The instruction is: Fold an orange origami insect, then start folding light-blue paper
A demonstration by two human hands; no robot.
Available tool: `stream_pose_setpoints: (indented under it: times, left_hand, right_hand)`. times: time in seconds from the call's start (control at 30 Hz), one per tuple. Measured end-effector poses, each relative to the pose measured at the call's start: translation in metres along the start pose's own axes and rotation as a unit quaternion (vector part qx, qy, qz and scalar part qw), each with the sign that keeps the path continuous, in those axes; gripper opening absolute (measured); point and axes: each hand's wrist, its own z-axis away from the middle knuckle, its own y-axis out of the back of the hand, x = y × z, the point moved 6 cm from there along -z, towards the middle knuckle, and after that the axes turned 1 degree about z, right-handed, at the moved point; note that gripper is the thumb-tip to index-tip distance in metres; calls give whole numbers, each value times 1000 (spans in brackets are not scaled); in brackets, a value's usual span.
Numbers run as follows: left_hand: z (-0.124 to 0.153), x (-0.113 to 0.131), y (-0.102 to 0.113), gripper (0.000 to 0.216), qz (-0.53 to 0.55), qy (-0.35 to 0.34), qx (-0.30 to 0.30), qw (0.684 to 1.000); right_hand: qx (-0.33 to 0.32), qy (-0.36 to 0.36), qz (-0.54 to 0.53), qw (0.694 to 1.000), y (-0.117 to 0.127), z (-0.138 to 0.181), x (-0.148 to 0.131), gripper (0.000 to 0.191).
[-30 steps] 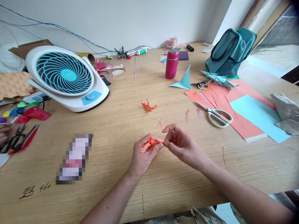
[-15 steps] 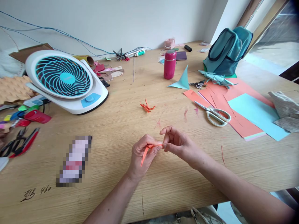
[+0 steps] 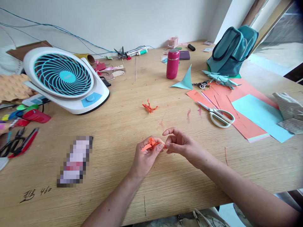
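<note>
Low over the front of the wooden table, my left hand (image 3: 146, 157) is closed on a small folded piece of orange paper (image 3: 151, 144). Pointed flaps of it stick out above the thumb. Right beside it, my right hand (image 3: 181, 143) pinches the paper's right end between thumb and index finger, with the fingertips of both hands almost touching. Part of the folded paper is hidden by the fingers. Beyond the hands, a small orange-red folded paper figure (image 3: 149, 107) with thin curled limbs rests on the table.
White-handled scissors (image 3: 221, 117) lie across orange paper sheets and a light-blue sheet (image 3: 257, 110) at right. Behind them are a folded blue paper piece (image 3: 184, 80), a magenta flask (image 3: 173, 64) and a teal bag (image 3: 230, 52). A fan (image 3: 66, 78) and pliers (image 3: 25, 143) occupy the left.
My left hand has turned the orange paper: the flap that hung down now points left and more folded faces show. My right hand stays pinched at its right end.
</note>
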Motion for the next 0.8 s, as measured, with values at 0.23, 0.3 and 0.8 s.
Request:
stream_pose_setpoints:
  times: [0.23,0.3,0.8]
  left_hand:
    - [-2,-2,5,18,-29,22,3,999]
    - [-2,-1,7,16,-51,20,9,998]
    - [-1,-12,6,30,187,119,59,973]
  right_hand:
    - [29,-23,-12,999,1,-2,3,46]
    - [33,-17,-3,999,1,-2,3,47]
    - [-1,310,375,874,-5,21,-37,13]
